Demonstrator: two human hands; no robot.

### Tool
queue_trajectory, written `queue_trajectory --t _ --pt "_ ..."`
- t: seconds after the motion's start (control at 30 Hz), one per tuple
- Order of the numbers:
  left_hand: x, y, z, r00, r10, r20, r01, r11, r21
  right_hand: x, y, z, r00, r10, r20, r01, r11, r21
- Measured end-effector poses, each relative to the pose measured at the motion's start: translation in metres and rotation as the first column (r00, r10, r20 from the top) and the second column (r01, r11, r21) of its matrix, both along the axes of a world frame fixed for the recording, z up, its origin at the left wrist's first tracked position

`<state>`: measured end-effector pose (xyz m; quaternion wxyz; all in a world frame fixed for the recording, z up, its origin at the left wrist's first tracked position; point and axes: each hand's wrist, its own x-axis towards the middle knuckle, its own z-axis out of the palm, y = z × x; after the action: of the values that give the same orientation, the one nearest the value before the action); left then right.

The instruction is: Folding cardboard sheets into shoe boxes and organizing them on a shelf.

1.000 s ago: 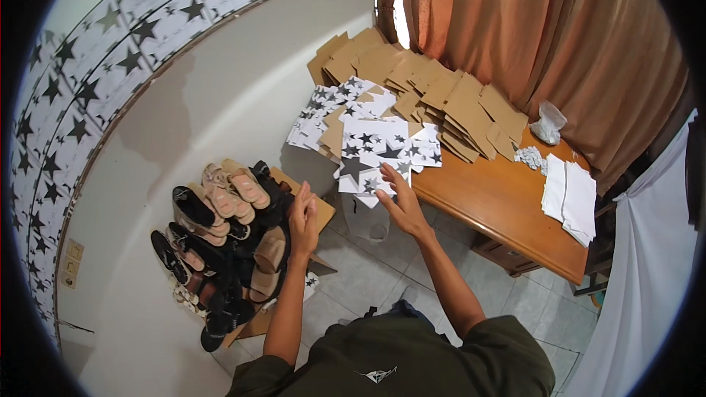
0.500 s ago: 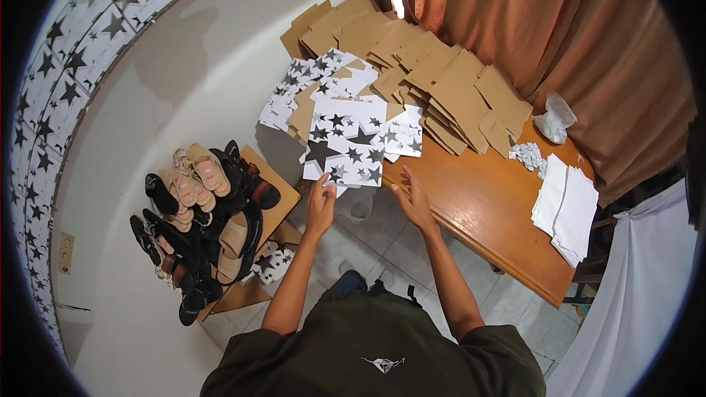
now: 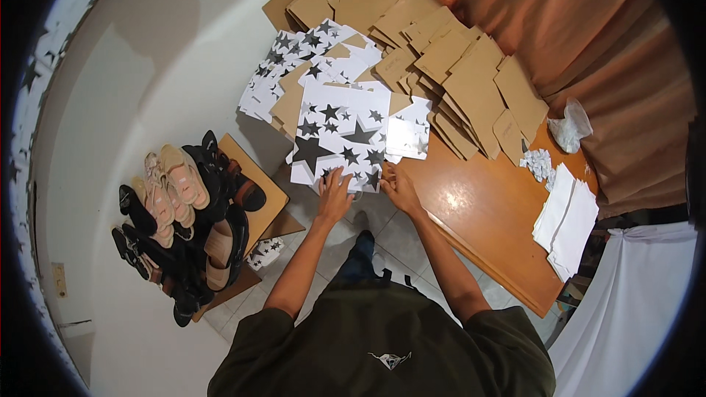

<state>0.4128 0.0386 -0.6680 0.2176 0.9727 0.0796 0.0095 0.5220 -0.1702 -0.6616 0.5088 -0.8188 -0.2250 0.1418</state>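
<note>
A flat white box blank printed with black and grey stars (image 3: pixel 342 129) lies on top of other star-printed pieces at the table's left end. My left hand (image 3: pixel 335 197) rests on its lower edge, fingers spread over the print. At the lower right corner, the bent fingers of my right hand (image 3: pixel 398 189) pinch its edge. Behind it fans a pile of more star-printed blanks (image 3: pixel 268 77), some showing brown undersides. A smaller star-printed piece (image 3: pixel 408 132) sits just to the right, partly covered and bright with glare.
Overlapping brown cardboard blanks (image 3: pixel 471 81) cover the table's far side. On the wooden table (image 3: pixel 471 198) at right are white papers (image 3: pixel 566 217), small crumpled white bits (image 3: pixel 538 164) and a clear plastic bag (image 3: pixel 571 126). Shoes and sandals (image 3: pixel 184 213) crowd a brown box (image 3: pixel 261 195) at left.
My right hand has moved left from open air to the blank's corner. The left hand's fingers have spread over its lower edge. The view has shifted, too.
</note>
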Motion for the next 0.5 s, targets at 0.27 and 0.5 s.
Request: queue_trajectory --t 0.27,0.5 --pt "0.042 0.014 -0.002 0.987 -0.155 -0.04 0.159 0.979 0.124 0.032 0.033 -0.033 0.955 -0.077 -0.288 0.083 0.996 0.01" --pt "0.042 0.021 0.023 0.972 -0.233 -0.017 0.233 0.972 0.017 0.044 0.028 -0.006 0.752 -0.091 -0.652 0.273 0.945 0.183"
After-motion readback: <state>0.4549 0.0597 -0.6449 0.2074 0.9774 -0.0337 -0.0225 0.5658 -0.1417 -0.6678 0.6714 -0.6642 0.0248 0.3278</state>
